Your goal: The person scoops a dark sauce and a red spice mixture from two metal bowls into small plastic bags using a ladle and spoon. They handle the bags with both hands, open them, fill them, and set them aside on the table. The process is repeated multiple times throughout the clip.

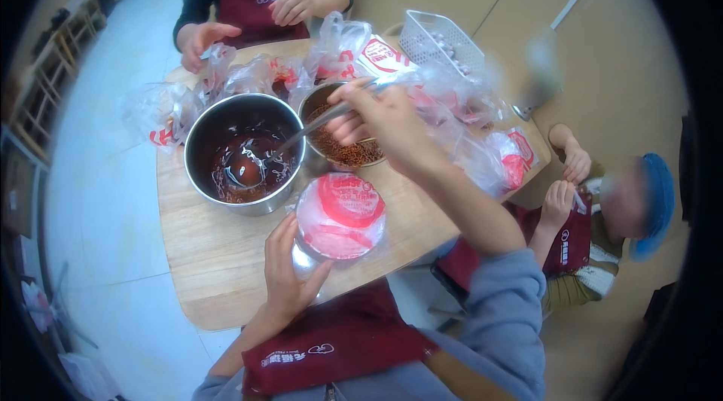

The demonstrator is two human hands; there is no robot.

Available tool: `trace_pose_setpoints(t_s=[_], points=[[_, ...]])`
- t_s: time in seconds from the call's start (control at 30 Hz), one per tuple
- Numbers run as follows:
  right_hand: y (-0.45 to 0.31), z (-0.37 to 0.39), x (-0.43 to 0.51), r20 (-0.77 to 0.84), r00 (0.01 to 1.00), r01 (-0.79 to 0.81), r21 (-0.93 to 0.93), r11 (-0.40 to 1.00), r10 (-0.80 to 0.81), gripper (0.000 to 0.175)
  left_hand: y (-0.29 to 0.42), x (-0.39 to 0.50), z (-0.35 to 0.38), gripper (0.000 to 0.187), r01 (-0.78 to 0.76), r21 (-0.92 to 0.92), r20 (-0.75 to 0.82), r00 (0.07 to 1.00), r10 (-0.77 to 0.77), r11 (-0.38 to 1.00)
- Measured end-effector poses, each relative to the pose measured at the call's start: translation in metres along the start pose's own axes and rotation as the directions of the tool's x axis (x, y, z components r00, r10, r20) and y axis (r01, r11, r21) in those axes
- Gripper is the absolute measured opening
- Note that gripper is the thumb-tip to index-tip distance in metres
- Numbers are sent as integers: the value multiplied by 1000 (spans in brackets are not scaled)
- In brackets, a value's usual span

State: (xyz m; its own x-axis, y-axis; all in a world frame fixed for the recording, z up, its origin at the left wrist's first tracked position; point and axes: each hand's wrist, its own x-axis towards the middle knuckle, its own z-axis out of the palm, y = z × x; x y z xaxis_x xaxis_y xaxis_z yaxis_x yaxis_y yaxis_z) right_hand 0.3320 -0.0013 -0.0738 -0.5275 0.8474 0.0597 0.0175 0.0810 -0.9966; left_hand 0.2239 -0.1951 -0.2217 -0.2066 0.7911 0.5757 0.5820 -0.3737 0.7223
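Observation:
My right hand point(378, 118) grips the handle of a metal ladle point(316, 123), whose bowl is down in dark red, glossy liquid inside a stainless steel pot point(261, 209) on the left. Against the near left side of a round container with a pink and white printed plastic cover point(341, 216) rests my left hand point(291, 265), thumb and fingers spread around it. What is under the cover is hidden. Behind my right hand, a second metal pot point(302, 110) holds small reddish-brown grains or flakes, partly hidden by the hand.
Knotted plastic bags point(248, 76) line the far side of the wooden table point(209, 282), with more bags point(463, 147) at the right. A white perforated basket point(438, 42) holds small pieces. One co-worker's hands point(206, 42) are across the table; another person point(570, 231) sits at the right.

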Motion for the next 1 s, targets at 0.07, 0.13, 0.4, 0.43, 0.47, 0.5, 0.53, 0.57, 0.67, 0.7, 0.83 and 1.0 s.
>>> trace_pose_setpoints(t_s=[0.07,0.13,0.4,0.43,0.47,0.5,0.53,0.57,0.67,0.7,0.83,1.0], points=[[-14,-13,-8,-6,1000,21,-16,1000,-21,27,0,-1,-1,75,49,-12,5,999,-49,999],[-26,-26,-19,-37,998,42,-37,998,-44,27,0,-2,-1,74,73,-25,1,997,-73,997],[-38,-73,-83,-149,981,112,-69,991,-122,26,-3,-6,-1,67,75,-78,-70,994,-80,994],[-35,-75,-92,-156,980,103,-117,988,-121,26,-3,-6,0,67,72,-63,-63,995,-76,995],[-30,-75,-101,-163,979,96,-165,982,-123,25,-3,-5,0,66,69,-56,-61,995,-73,996],[-25,-75,-110,-174,977,84,-210,974,-122,25,-3,-5,0,66,66,-48,-60,996,-69,997],[-18,-72,-121,-191,977,57,-216,975,-99,23,-3,-5,0,65,67,-60,-60,996,-71,996],[-8,-68,-131,-212,969,67,-266,962,-126,22,-3,-4,0,65,67,-50,-50,996,-70,996],[6,-63,-157,63,922,347,-571,745,-381,19,-4,-4,-1,64,66,-33,-42,997,-67,997],[7,-66,-161,296,813,554,-660,508,-502,18,-4,-4,-1,64,68,-36,-44,997,-70,997],[11,-70,-169,701,413,862,-507,2,-581,14,-3,-4,-1,65,78,-60,-37,996,-80,995],[8,-71,-154,432,470,827,-520,214,-769,18,-2,-2,-1,64,110,-16,-17,994,-110,994]])
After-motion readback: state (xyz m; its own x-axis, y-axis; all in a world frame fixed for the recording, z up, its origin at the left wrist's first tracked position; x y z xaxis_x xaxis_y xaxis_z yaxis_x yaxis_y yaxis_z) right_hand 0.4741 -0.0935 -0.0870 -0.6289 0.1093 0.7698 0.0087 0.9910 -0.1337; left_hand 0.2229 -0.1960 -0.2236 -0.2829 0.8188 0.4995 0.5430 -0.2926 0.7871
